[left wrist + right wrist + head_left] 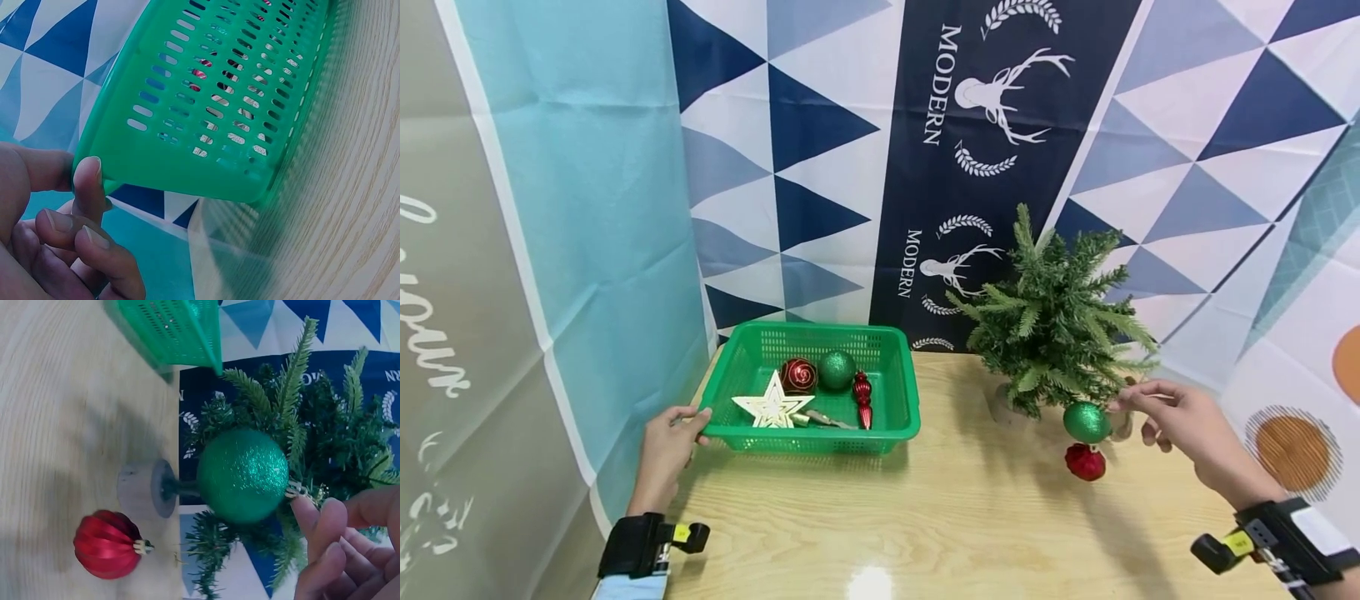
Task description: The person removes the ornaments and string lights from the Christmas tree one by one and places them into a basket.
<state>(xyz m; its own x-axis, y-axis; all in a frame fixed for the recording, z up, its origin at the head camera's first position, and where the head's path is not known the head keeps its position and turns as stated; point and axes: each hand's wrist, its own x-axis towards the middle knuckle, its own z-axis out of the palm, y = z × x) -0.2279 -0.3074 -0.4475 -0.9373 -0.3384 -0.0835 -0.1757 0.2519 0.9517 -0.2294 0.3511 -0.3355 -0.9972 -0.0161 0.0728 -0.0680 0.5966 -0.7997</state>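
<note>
1. Green ball (1086, 422): beside the tree (1052, 317), cap (293, 489) pinched by fingers of the right hand (1183, 425), presumably keeping its sphere unobstructed.
2. Basket (820, 433): on the tabletop (850, 517), rim pinched by fingers of the left hand (668, 442), probably for steadiness.

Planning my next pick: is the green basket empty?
Not empty: the head view shows a star, a red ball and a green ball inside the green basket.
</note>
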